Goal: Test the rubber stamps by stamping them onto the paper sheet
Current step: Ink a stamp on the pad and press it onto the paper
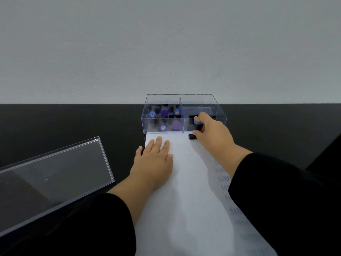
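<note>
A white paper sheet (191, 182) lies on the black table, running from the clear box toward me. My left hand (154, 159) rests flat on its far left part with fingers straight. My right hand (212, 132) grips a black rubber stamp with a blue cap (197, 125); the stamp's base (192, 136) sits on the sheet's far right edge. Several faint blue "SAMPLE" prints (224, 179) run down the sheet's right side, partly hidden by my right sleeve.
A clear two-compartment box (220, 109) stands against the wall just beyond the sheet. Its left compartment holds several stamps with blue (152, 114) and purple (175, 125) caps. The clear lid (53, 182) lies on the table at the left.
</note>
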{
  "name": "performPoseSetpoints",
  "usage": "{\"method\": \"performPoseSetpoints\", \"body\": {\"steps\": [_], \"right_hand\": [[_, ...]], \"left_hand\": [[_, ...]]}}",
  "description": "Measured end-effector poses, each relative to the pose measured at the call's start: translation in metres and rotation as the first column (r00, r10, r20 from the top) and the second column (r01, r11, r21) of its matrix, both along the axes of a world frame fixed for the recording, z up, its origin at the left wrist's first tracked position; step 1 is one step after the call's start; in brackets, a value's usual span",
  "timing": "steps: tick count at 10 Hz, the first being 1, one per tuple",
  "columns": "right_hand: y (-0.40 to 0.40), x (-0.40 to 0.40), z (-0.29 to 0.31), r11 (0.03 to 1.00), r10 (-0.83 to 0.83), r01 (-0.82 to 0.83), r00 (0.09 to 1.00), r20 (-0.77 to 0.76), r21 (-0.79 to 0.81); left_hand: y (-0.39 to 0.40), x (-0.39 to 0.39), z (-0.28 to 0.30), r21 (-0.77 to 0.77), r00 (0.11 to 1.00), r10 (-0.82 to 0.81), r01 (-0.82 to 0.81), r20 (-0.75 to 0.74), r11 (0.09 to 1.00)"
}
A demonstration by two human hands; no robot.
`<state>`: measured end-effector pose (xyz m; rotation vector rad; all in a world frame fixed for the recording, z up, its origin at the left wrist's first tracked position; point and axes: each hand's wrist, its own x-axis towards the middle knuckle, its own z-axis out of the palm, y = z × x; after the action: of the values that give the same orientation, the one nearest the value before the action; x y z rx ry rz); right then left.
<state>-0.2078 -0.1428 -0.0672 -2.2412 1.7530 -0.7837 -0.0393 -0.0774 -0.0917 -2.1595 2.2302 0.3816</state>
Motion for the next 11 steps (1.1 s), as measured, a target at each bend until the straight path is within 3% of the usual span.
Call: {"method": "performPoseSetpoints", "body": {"steps": [1,2,4,11], "right_hand": [[0.0,-0.001,-0.002,1.0,0.003,-0.003,0.999,0.036,0.002],[-0.001,-0.003,0.003,1.0,-0.023,0.019,0.976,0.215,0.021],[0.004,-0.014,0.023,0.999,-0.031,0.032,0.916,0.4,0.004],[0.015,-0.027,0.02,0.997,-0.075,0.063,0.903,0.422,0.041]], "left_hand": [[0.001,0.0,-0.001,-0.011,1.0,0.002,-0.002,-0.006,1.0],[0.001,0.0,-0.001,-0.019,1.0,0.005,-0.005,-0.013,1.0],[0.002,0.0,-0.001,-0.015,1.0,0.009,-0.009,-0.013,1.0],[0.001,-0.001,0.0,-0.011,1.0,0.006,-0.006,0.004,1.0]]}}
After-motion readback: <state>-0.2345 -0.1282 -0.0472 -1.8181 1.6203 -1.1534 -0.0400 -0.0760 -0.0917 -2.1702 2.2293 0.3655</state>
